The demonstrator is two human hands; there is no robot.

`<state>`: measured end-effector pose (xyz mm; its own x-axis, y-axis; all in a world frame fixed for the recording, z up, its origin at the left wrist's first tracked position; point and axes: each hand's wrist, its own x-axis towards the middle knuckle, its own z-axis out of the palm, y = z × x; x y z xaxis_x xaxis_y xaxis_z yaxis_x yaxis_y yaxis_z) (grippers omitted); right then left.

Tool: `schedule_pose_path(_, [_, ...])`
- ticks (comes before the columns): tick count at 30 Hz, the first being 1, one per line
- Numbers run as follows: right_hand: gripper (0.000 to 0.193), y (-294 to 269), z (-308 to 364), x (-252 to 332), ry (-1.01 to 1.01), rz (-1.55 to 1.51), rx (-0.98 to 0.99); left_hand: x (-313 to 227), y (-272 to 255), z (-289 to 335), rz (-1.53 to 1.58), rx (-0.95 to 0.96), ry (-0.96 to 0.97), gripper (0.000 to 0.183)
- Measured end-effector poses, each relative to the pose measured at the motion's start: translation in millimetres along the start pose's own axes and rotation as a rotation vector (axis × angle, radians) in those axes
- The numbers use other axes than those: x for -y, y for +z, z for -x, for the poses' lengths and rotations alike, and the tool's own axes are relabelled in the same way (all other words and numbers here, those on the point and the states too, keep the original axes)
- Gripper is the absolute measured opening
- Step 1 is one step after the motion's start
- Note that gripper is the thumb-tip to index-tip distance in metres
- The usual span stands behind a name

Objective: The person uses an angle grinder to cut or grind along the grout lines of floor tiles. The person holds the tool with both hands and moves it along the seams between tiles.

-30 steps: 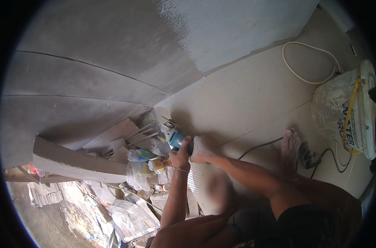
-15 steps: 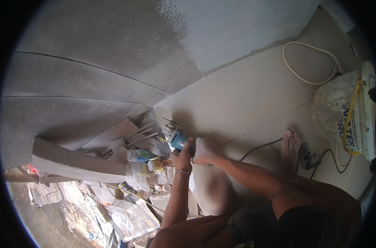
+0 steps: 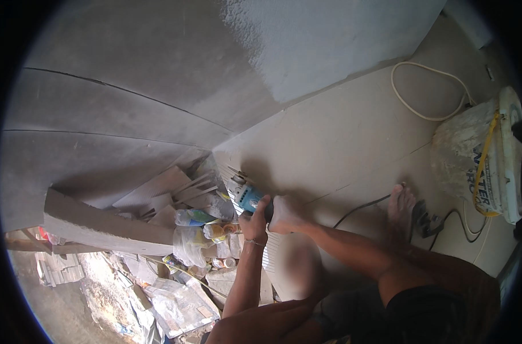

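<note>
The blue grinder (image 3: 249,198) is held low near the corner, over the pale tiled floor (image 3: 341,137), its metal head pointing away from the person toward the wall (image 3: 135,40); I can't tell from here whether it touches the tiles. The left hand (image 3: 254,222) is closed around the side of the body, a bracelet (image 3: 254,241) on its wrist. The right hand (image 3: 285,215), pale with dust, grips the rear end, close against the left. Just left of them I see plastic bottles (image 3: 193,218), a clear bag (image 3: 188,245) and a heap of tile offcuts (image 3: 149,189) against the wall. On the other side, a black cord (image 3: 355,211) runs toward a bare foot (image 3: 400,206). Farther right sits a dusty pale bucket (image 3: 459,149) with a yellow handle, and near it a looped cream cable (image 3: 394,86) lies on the tiles
</note>
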<state>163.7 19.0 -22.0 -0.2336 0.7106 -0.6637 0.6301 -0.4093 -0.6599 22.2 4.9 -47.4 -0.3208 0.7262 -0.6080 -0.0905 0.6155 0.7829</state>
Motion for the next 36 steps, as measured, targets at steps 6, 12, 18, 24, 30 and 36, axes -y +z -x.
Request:
schedule_pose_path(6, [0.035,0,-1,1,-0.006,0.006,0.027,2,0,1,-0.021,-0.036,0.007,0.034])
schedule_pose_path(12, [0.033,-4,3,4,0.016,0.040,0.046,3,-1,-1,0.001,0.002,0.001,0.030])
schedule_pose_path(18, [0.032,-2,2,4,0.038,0.003,0.041,-2,1,4,-0.010,-0.008,-0.020,0.031])
schedule_pose_path(24, [0.031,-4,2,6,0.028,-0.011,0.026,-5,2,4,-0.015,-0.014,-0.003,0.034])
schedule_pose_path(30, [0.029,-6,-8,17,-0.009,-0.022,0.024,-9,-8,-16,-0.032,-0.033,0.004,0.042])
schedule_pose_path(36, [0.032,-3,-26,31,-0.073,0.013,-0.018,-17,-19,-43,0.024,-0.002,0.010,0.040])
